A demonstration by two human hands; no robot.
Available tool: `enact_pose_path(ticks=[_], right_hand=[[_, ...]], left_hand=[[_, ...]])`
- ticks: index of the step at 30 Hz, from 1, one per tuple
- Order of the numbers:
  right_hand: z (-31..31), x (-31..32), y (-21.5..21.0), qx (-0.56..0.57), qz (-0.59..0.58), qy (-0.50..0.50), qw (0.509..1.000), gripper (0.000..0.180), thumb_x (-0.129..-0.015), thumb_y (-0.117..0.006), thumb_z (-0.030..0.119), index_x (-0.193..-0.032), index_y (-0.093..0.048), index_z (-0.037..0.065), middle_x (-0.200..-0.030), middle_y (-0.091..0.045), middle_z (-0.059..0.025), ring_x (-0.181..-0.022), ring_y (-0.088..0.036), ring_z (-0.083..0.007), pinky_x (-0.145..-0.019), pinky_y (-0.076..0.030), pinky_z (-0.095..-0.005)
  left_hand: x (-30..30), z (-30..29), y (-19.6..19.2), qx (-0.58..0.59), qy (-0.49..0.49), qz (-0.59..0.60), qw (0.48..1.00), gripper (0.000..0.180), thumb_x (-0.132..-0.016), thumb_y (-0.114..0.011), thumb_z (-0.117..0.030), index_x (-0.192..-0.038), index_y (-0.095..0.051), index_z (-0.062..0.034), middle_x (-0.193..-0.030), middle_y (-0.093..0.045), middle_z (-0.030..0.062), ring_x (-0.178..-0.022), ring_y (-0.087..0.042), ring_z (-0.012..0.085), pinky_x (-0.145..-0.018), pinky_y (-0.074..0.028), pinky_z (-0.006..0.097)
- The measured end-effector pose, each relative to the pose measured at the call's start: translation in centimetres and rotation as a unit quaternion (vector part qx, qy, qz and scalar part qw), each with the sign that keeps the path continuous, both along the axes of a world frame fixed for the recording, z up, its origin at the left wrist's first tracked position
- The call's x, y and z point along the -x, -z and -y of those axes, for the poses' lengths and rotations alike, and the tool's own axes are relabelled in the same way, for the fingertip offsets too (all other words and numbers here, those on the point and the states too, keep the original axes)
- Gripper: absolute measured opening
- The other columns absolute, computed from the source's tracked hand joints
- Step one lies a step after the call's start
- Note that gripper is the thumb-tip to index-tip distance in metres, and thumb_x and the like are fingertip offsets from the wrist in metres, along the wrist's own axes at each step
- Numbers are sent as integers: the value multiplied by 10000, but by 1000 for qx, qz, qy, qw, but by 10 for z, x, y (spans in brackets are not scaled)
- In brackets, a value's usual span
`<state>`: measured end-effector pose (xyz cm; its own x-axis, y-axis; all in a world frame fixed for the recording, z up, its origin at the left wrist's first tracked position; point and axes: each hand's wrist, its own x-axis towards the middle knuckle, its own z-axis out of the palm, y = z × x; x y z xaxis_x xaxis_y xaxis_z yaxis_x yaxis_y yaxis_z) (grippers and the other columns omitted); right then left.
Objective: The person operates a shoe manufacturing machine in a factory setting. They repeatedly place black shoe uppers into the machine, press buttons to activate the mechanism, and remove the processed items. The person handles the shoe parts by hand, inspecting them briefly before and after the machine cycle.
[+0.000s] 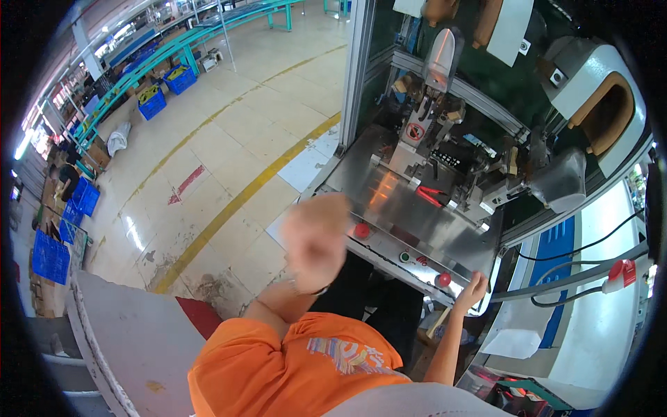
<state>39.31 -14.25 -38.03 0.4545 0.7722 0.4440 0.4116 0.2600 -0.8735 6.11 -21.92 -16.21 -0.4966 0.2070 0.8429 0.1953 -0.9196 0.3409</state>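
My left hand (316, 236) is raised in front of the machine's left front corner, smeared by motion, so its fingers cannot be made out. Low at the front right corner, my right hand (472, 292) has loosely bent fingers and nothing visible in it. It is beside a red push button (442, 279) on the front panel. A second red push button (361, 231) sits at the panel's left end, near my left hand. Behind the panel lies a steel worktop (389, 201). On it rests a red-handled tool (432, 196), its kind unclear.
Metal fixtures with an upright rounded form (443, 59) and a grey form (559, 181) stand on the machine. Brown padded moulds (604, 115) hang above right. A cable with a red and white plug (618, 274) is at right. Blue crates (52, 257) stand far left.
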Motion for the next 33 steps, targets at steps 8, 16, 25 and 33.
enact_pose_path(ticks=[8, 16, 25, 33], right_hand=[[-21, -7, 35, -15, 310, 133, 941, 175, -816, -512, 158, -816, -565, -8, -888, -563, -147, -793, -526, -314, -700, -376, -409], [-15, -12, 43, -34, 327, 125, 936, 151, -804, -535, 114, -802, -573, -32, -824, -565, -157, -744, -537, -313, -662, -405, -401], [-20, -17, 52, -6, 313, 106, 944, 222, -820, -513, 148, -804, -594, -57, -839, -579, -176, -770, -538, -317, -699, -416, -400], [-23, -27, 58, -45, 347, 110, 930, 246, -851, -511, 192, -823, -614, -29, -786, -590, -170, -711, -547, -328, -651, -430, -404]], left_hand=[[-71, -105, 165, 348, -24, -282, 894, 157, -832, -478, -193, -792, -535, -53, -850, -543, 72, -807, -513, 220, -723, -372, 351], [-90, -72, 253, 367, -62, -443, 816, 310, -783, -541, -214, -1056, -477, -84, -1129, -472, 88, -1142, -376, 247, -1037, -203, 413], [-92, -72, 254, 361, -94, -418, 828, 242, -797, -515, -205, -1015, -523, -101, -1068, -515, 79, -1096, -432, 230, -1019, -238, 420], [-96, -76, 268, 340, -116, -403, 841, 211, -768, -544, -192, -949, -518, -86, -1011, -499, 87, -1077, -434, 230, -1024, -230, 430]])
